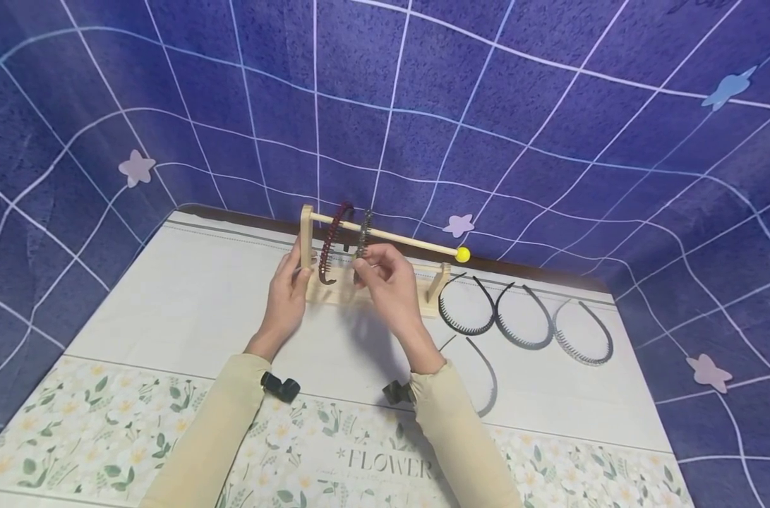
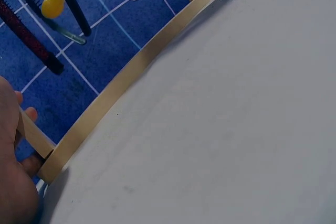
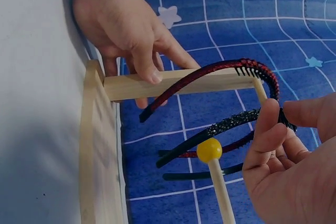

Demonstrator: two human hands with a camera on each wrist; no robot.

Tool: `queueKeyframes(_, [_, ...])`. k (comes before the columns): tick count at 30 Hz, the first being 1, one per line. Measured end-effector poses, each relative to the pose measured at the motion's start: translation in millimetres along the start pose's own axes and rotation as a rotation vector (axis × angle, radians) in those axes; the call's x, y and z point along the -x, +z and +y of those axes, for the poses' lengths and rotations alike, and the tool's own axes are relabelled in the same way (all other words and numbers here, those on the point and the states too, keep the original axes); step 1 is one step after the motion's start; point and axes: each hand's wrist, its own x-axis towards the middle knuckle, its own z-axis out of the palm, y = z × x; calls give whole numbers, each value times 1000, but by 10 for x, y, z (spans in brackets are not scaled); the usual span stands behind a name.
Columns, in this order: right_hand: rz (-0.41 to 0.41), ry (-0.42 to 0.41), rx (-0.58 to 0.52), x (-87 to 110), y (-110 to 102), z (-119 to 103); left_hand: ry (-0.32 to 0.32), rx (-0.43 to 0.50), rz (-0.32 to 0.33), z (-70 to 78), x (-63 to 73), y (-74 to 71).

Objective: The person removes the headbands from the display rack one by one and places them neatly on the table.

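Note:
A wooden stand [image 1: 305, 243] has an upright post at its left and a long rod ending in a yellow ball [image 1: 463, 255]. My left hand [image 1: 285, 296] grips that post low down, its fingers wrapped around the wood in the right wrist view. A dark red toothed headband [image 1: 329, 247] hangs over the rod near the post. To its right, a dark headband with sparkling stones [image 3: 231, 121] also hangs over the rod. My right hand [image 1: 394, 286] pinches the sparkling headband between thumb and fingers. In the left wrist view, the base [image 2: 131, 80] of the stand rests along the white surface.
Right of the stand, a black headband [image 1: 467, 331], a grey one [image 1: 529, 344] and a clear one [image 1: 588, 360] lie in a row. Another grey headband [image 1: 494, 384] lies nearer, partly behind my right sleeve. A blue gridded cloth [image 1: 385, 127] rises behind the table.

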Motion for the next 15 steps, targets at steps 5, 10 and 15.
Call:
queueKeyframes(5, [9,-4,-25,7,-30,-47,-4,19,8,-2,1,4])
queueKeyframes(10, [10,-12,-16,27,-72,-112,-19,24,4,19,0,3])
queueKeyframes(15, [13,-14,-7,40,-107,-173,-12,6,-2,17,2,-1])
